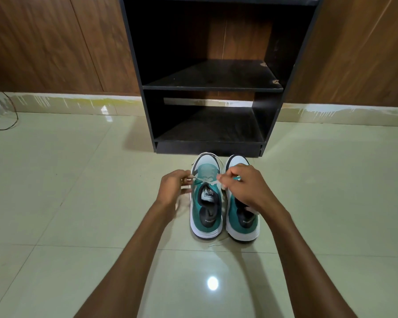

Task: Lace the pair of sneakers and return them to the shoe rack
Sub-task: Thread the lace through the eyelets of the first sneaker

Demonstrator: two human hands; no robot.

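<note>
Two teal and white sneakers stand side by side on the tiled floor, toes pointing away from me toward the rack. Across the top of the left sneaker (206,214) runs a white lace (203,179), pulled taut between my hands. My left hand (174,188) pinches one end at the shoe's left side. My right hand (244,187) pinches the other end and covers the front of the right sneaker (241,222). A loose lace end (214,244) lies on the floor behind the heels.
A black shoe rack (213,88) with two open shelves stands just beyond the toes, against a wood-panelled wall (55,42). A thin cable (9,111) loops on the floor at far left. Glossy cream tiles (78,226) surround the shoes.
</note>
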